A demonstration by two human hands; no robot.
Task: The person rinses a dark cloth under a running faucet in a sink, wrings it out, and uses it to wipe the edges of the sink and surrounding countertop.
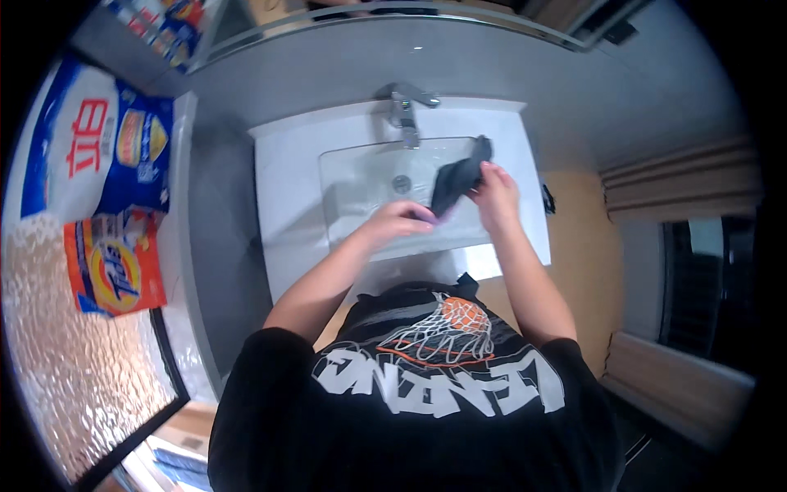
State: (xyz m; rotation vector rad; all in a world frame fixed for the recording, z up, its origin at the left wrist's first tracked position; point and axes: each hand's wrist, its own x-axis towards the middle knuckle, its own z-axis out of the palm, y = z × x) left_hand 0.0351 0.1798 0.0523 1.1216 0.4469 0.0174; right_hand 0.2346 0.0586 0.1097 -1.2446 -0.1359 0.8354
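A dark grey sock (456,182) with a purplish edge at its lower end is stretched slantwise above the right part of the white sink basin (344,215). My left hand (400,221) pinches the lower end, thumb and fingers closed on the purplish edge. Higher up and to the right, my right hand (497,197) grips the sock's side, its fingers partly hidden behind the fabric. The sock's far end hangs over the basin's back right edge. A chrome faucet (405,123) stands behind the basin, and the round drain (402,184) shows left of the sock.
On a ledge at the left stand a large blue and white detergent bag (106,148) and a smaller orange detergent pouch (117,262). A mirror's edge (385,12) runs along the back wall. A brown curtain (684,182) hangs at the far right.
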